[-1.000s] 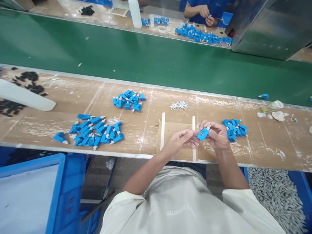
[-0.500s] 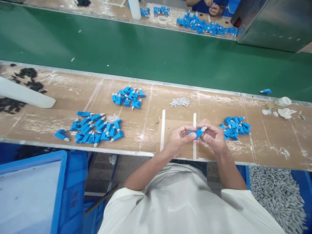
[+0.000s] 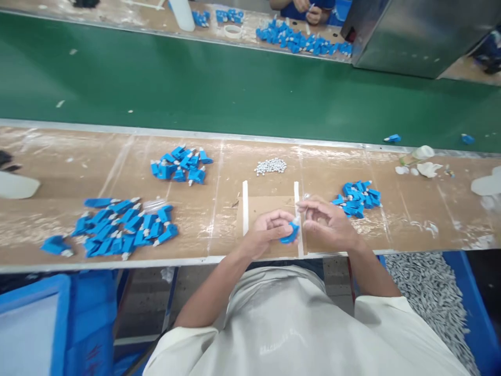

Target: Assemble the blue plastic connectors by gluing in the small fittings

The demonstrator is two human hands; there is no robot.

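Blue piece [image 3: 289, 234] now in left hand [image 3: 266, 233] alone, right hand [image 3: 329, 223] just beside

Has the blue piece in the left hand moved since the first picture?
Yes, leftward. The blue piece was to the right of the right white strip; now its body lies mostly left of that strip.
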